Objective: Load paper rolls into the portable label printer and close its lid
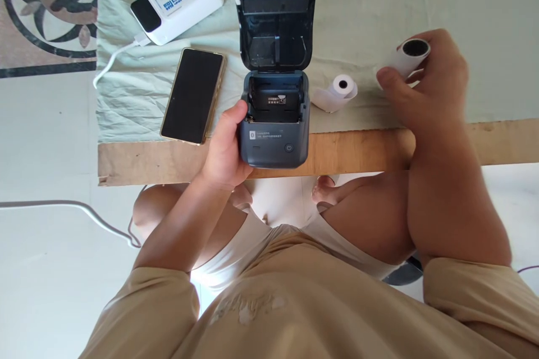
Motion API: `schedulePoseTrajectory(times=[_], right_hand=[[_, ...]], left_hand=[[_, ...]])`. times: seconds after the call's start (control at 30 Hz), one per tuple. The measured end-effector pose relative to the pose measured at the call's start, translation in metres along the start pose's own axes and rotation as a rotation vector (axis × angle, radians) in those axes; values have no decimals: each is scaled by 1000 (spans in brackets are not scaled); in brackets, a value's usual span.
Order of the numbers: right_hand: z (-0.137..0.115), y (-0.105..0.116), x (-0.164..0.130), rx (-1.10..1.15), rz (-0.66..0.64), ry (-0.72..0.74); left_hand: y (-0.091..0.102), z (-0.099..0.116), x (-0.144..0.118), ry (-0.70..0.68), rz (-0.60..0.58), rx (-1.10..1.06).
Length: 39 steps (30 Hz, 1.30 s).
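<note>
A small dark grey printer [273, 129] stands at the table's near edge with its lid [275, 22] swung up and its paper bay bare. My left hand [225, 146] grips the printer's left side, thumb on its rim. My right hand [425, 81] is raised to the right of the printer and holds a white paper roll [410, 55], its dark core facing me. A second white paper roll [337, 91] lies on the cloth between the printer and my right hand.
A black phone [192, 95] lies face up left of the printer. Behind it sits a white power bank [179, 1] with a white cable [110, 64] running off the table. A pale green cloth [463, 0] covers the wooden table [357, 151]. My knees are under the edge.
</note>
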State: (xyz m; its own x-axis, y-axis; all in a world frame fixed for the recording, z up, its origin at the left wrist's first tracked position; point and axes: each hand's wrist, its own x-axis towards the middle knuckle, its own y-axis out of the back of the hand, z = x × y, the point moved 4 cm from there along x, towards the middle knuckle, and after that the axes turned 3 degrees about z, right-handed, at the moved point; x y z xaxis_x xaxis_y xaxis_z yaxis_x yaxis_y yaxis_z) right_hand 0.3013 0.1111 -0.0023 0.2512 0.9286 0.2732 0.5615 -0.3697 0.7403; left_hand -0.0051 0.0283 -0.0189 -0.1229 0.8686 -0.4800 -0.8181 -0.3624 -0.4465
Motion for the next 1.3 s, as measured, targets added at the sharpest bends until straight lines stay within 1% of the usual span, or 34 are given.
schedulePoseTrajectory(times=[0.07, 0.2, 0.23, 0.27, 0.3, 0.37, 0.4, 0.43, 0.47, 0.53, 0.57, 0.63, 0.67, 0.73, 0.8, 0.9, 0.97, 1.0, 1.07, 1.1, 1.13, 1.17, 1.2, 1.27, 1.3], right_hand=[[0, -1, 1, -5, -29, -46], [2, -6, -1, -21, -140, -7], [2, -4, -3, -20, -138, 20], [-1, -1, -5, -4, -106, 71], [-6, 5, -9, 29, -41, 147], [-23, 17, -21, 146, 117, 349], [-33, 21, -28, 209, 172, 453], [-44, 21, -36, 251, 182, 537], [-54, 17, -44, 260, 157, 614], [-69, 0, -56, 157, 37, 697], [-72, -12, -60, 85, -32, 689], [-69, -34, -62, -14, -167, 599], [-65, -42, -62, -34, -215, 545], [-57, -51, -60, -43, -256, 480], [-54, -51, -57, 8, -244, 467], [-54, -48, -53, 200, -238, 440], [-50, -49, -48, 389, -270, 342], [-45, -52, -45, 501, -306, 249], [-31, -59, -37, 723, -398, 0], [-26, -62, -34, 803, -449, -111], [-22, -64, -32, 839, -487, -183], [-21, -63, -31, 842, -508, -209], [-24, -60, -30, 819, -502, -188], [-40, -48, -34, 735, -408, -63], [-52, -40, -39, 677, -320, 22]], left_hand=[[0, 0, 0, 2, -8, -1], [-1, -1, 1, 27, 10, -9], [-2, 0, 1, 24, 15, -12], [-3, 0, 1, 26, 15, -12], [-4, 0, 1, 31, 14, -11], [-4, 0, 1, 44, 12, -4], [-4, 0, 1, 49, 10, 1], [-3, 0, 1, 52, 10, 6], [-3, 0, 1, 50, 11, 8], [0, 0, 1, 33, 19, 8], [2, 0, 1, 26, 20, 8], [4, 0, 1, 20, 14, 9], [5, -1, 2, 25, 7, 12], [5, -1, 2, 43, -7, 18], [5, -1, 1, 59, -12, 24], [2, 0, 0, 77, -11, 15], [-1, 0, -1, 84, -11, 5], [-2, 1, -1, 82, -10, 2], [-4, 1, -1, 77, -13, 3], [-4, 1, -1, 74, -19, 6], [-4, 1, -1, 70, -28, 11], [-5, 1, -1, 65, -37, 15], [-4, 2, -1, 56, -43, 19], [-4, 2, 0, 23, -48, 28], [-3, 1, 1, 8, -55, 36]])
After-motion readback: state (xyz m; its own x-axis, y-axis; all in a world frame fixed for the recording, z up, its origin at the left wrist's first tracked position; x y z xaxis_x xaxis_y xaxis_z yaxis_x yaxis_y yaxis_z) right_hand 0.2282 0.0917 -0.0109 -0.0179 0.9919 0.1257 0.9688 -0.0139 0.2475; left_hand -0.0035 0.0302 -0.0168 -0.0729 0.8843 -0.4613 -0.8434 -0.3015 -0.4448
